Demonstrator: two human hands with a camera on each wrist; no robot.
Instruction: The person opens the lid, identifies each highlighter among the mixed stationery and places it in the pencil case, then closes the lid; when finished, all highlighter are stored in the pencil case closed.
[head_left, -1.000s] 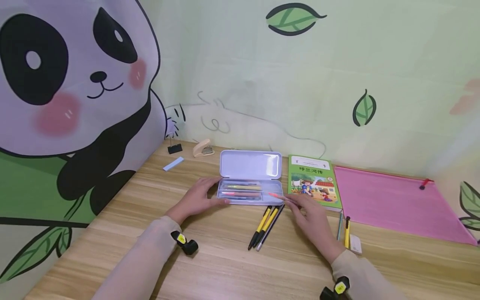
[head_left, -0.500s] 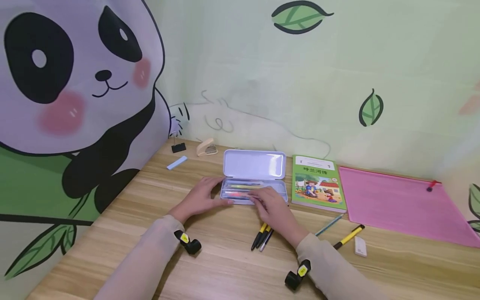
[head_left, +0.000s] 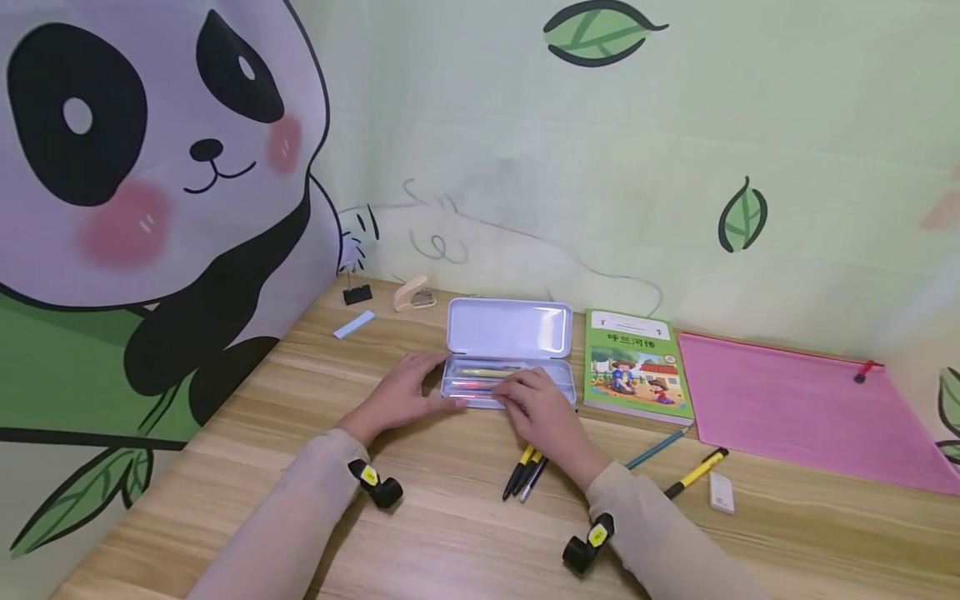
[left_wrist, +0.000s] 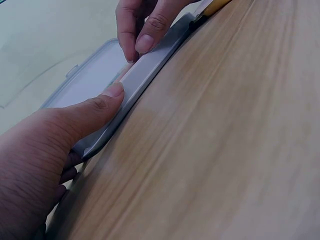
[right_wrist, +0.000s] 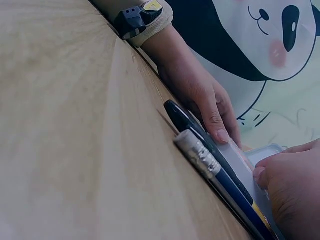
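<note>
A pale lilac pencil case lies with its lid up on the desk, several pens and pencils in its tray. My left hand holds its left end, thumb on the front edge and fingers round the side. Over the tray's front part, my right hand pinches a slim pink-tipped pen, mostly hidden by the fingers. Below that hand, two yellow-and-black pens and a dark blue pencil with a metal-banded end lie against the case's front.
To the right are a green book, a pink zip pouch, a teal pencil, a yellow pen and a white eraser. Back left hold a stapler, a binder clip and a light blue strip.
My right hand has moved left from the case's right end to over its tray, carrying the pink-tipped pen. The teal pencil and yellow pen have turned on the desk. My left hand stays put.
</note>
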